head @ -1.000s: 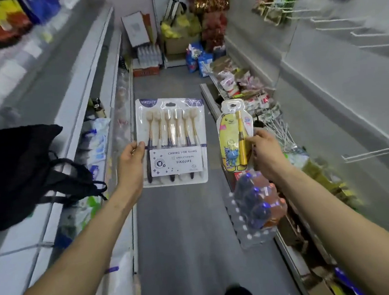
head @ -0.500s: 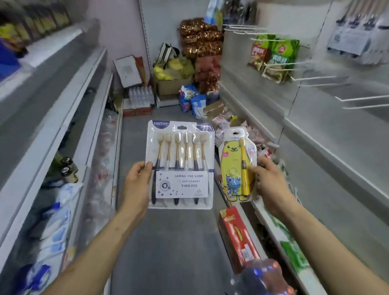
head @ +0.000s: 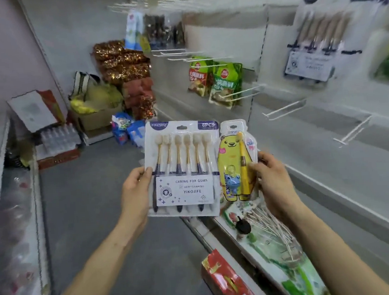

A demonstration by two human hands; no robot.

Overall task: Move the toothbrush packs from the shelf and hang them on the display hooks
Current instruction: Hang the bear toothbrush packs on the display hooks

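Currently, the left hand [head: 135,194] pinches the six-brush pack [head: 183,169] at its left edge, thumb on the front and fingers behind; the right hand [head: 272,185] grips the yellow bear pack [head: 235,165] at its right edge in the same manner; both packs stand upright in mid-air over the aisle, side by side with edges meeting, well apart from the wall. Bare hooks [head: 283,110] project from the white panel [head: 330,171] on the right; a matching six-brush pack [head: 315,42] hangs higher up.

Probable faults: each pack is held by one edge only, so the wide card may swing or slip from the pinch when raised; the hang hole at each top is small, so a missed hook tip may tear or bend the card; with both hands loaded, neither can steady a hook. A dropped pack would likely land on the cluttered lower shelf [head: 210,239] or the floor.
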